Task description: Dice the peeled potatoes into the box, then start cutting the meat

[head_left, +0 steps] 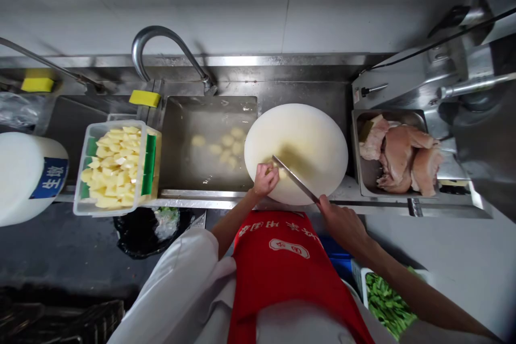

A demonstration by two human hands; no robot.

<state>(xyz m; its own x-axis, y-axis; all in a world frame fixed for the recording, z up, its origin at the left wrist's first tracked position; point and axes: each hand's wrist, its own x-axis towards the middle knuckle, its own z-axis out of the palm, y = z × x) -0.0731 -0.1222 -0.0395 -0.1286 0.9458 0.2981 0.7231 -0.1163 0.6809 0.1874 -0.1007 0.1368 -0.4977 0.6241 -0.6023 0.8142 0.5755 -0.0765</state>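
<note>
My right hand [336, 217] is wrapped round the handle of a kitchen knife [297, 180], its blade pointing up and to the left over the round white cutting board [322, 134]. Close beside the blade, at the board's front left, my left hand [266, 178] has its fingers curled on a pale yellow potato [283, 173], mostly hidden by the fingers and the knife. Several peeled potatoes [228, 141] lie under water in the sink [177, 166] left of the board. Further left, a clear plastic tub [86, 172] is heaped with cut potato chunks [115, 164].
A curved faucet [161, 32] rises behind the sink, near a yellow sponge [145, 98]. Right of the board stands a metal tray [358, 172] of raw meat [399, 156]. A white bin [20, 177] is far left; leafy greens [389, 301] sit low at right.
</note>
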